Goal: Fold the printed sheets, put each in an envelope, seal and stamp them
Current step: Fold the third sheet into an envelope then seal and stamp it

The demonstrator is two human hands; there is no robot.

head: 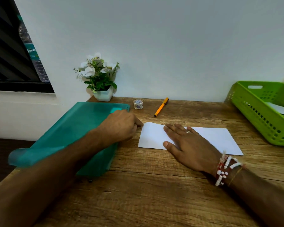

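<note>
Right hand (187,145) flat on white sheet (216,140); left hand (120,125) curled at corner.

Table (154,190): folder (72,131), sheet (216,140), pen (161,107), basket (246,110).

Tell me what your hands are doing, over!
Right hand flat on white sheet. Left hand at its left corner, grip unclear. Pen, tape roll beyond, apart from sheet.

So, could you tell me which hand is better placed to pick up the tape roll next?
Left, probably. The left hand sits at the near-left corner of the sheet, closest to the tape roll, while the right hand lies flat on the sheet, holding it down.
</note>
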